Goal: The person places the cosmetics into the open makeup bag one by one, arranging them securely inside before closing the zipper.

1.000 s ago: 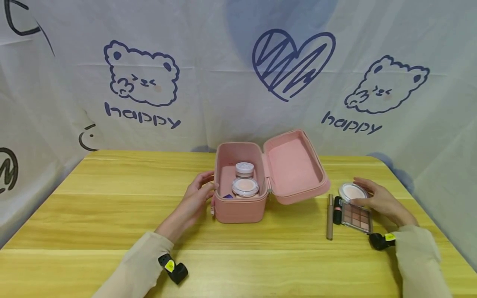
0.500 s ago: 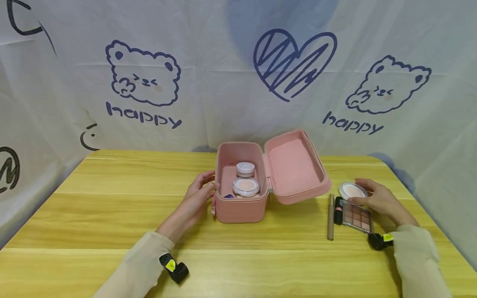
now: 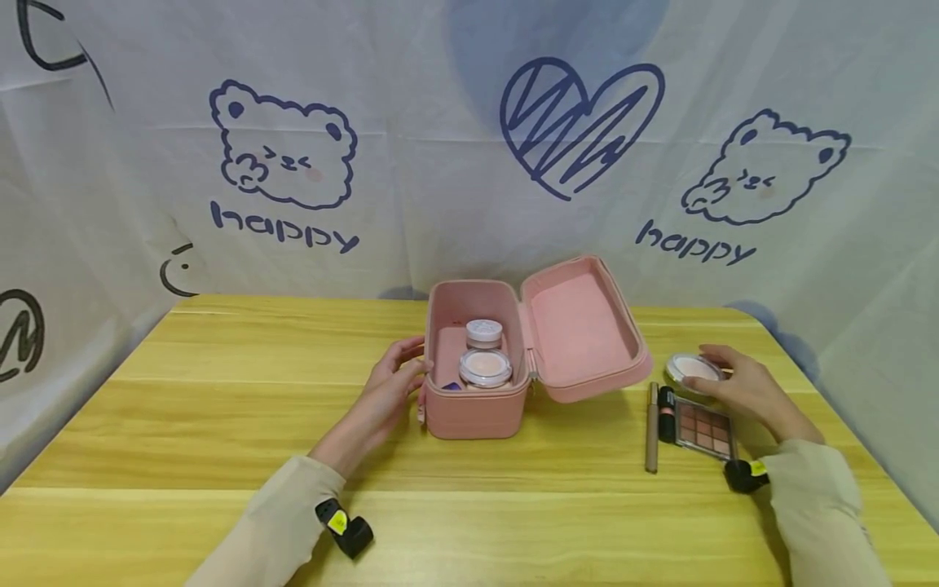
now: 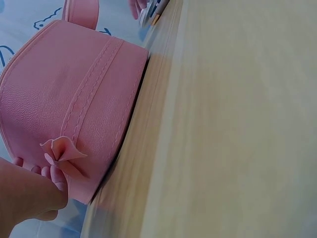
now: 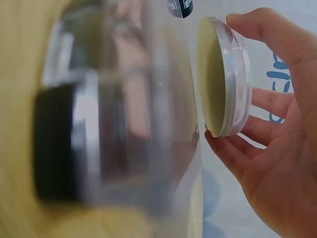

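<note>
A pink makeup case (image 3: 475, 416) stands unlatched on the table, its lid (image 3: 583, 326) swung over to the right. My left hand (image 3: 385, 383) holds the case's left side, thumb near the front rim; in the left wrist view its bent fingers (image 4: 57, 178) meet the pink leather beside a folded tab (image 4: 62, 151). At the far right, my right hand (image 3: 748, 387) grips a round powder compact (image 3: 688, 366) by its edge. In the right wrist view the compact (image 5: 213, 79) sits between thumb and fingers, pale underside toward the tabletop.
Inside the case are a white-lidded jar (image 3: 483, 330), another compact (image 3: 485, 367) and something purple (image 3: 451, 386). An eyeshadow palette (image 3: 706, 428), a dark lipstick tube (image 3: 666, 416) and a slim brown tube (image 3: 651, 428) lie left of my right forearm. A printed curtain (image 3: 433, 187) hangs behind.
The compact has tilted and shifted slightly left and up in the right hand, its upper face now seen at a flatter angle. The left hand and case hold still.
</note>
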Action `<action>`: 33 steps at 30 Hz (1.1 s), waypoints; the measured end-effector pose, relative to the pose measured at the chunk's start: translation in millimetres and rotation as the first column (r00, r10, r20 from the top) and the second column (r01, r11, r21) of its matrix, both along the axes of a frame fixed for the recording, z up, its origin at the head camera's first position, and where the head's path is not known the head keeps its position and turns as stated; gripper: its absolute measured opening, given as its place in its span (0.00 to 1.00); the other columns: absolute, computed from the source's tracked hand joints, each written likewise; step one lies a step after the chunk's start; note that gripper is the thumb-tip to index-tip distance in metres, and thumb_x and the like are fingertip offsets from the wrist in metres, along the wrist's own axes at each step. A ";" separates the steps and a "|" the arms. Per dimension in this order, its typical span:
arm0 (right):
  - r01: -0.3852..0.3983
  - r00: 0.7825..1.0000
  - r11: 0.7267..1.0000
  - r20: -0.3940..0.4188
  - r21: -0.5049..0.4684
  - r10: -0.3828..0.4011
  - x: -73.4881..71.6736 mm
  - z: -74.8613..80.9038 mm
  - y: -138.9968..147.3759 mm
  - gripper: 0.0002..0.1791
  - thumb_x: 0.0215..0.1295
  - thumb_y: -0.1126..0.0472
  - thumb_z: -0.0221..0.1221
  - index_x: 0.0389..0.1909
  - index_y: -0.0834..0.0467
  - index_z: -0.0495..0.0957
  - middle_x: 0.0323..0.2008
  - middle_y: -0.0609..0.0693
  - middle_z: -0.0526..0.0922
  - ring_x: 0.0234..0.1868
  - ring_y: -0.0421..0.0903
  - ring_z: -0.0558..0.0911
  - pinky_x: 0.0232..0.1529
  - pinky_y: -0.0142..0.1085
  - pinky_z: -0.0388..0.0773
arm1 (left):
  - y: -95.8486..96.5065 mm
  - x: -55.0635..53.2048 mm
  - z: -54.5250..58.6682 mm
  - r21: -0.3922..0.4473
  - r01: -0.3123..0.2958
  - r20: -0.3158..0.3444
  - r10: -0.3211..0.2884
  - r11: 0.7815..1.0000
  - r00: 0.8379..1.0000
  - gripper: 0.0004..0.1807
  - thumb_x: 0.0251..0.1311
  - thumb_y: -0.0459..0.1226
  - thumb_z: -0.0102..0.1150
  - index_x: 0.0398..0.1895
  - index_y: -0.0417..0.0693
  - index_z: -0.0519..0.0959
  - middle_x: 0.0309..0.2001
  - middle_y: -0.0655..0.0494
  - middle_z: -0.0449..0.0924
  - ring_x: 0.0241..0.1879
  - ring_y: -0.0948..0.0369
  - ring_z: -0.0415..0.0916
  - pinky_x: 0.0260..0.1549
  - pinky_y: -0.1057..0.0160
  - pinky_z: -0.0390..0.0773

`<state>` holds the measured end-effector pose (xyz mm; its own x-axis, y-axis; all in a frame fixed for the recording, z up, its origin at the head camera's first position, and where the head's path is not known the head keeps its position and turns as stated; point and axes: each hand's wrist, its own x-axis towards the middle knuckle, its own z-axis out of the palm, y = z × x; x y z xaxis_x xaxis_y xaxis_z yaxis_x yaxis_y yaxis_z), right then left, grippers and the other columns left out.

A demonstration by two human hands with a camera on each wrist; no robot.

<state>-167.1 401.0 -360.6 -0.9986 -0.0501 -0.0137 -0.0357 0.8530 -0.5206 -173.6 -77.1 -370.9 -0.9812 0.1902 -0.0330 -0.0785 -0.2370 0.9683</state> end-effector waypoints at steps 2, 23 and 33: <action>0.004 1.000 1.000 -0.005 -0.009 -0.004 0.0 0.5 -0.2 0.46 0.61 0.44 0.62 0.66 0.75 0.58 0.60 0.76 0.65 0.57 0.70 0.68 0.55 0.61 0.65 | 0.0 -0.2 0.0 0.003 0.003 -0.001 -0.003 1.000 1.000 0.30 0.61 0.30 0.49 0.68 0.34 0.57 0.66 0.39 0.56 0.60 0.48 0.60 0.51 0.64 0.68; 0.030 0.997 0.999 -0.065 -0.034 -0.032 2.0 4.7 -0.6 0.47 0.61 0.46 0.62 0.66 0.76 0.56 0.61 0.75 0.64 0.57 0.69 0.67 0.54 0.60 0.65 | 2.1 0.6 -0.4 0.008 -0.013 0.000 0.013 1.000 1.000 0.30 0.61 0.31 0.49 0.67 0.34 0.59 0.66 0.38 0.57 0.54 0.53 0.64 0.51 0.64 0.68; 0.018 0.990 0.998 -0.141 -0.053 -0.026 1.1 7.3 -2.8 0.44 0.61 0.50 0.63 0.65 0.77 0.57 0.60 0.76 0.64 0.57 0.70 0.67 0.53 0.61 0.65 | 1.1 0.5 -1.0 0.002 -0.011 0.005 0.011 1.000 1.000 0.29 0.62 0.31 0.49 0.68 0.35 0.58 0.65 0.39 0.57 0.53 0.53 0.65 0.52 0.63 0.67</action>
<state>-166.1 398.2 -353.4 -0.9912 -0.0249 0.1300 -0.0936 0.8264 -0.5553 -173.1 -76.0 -372.0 -0.9830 0.1795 -0.0377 -0.0808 -0.2394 0.9676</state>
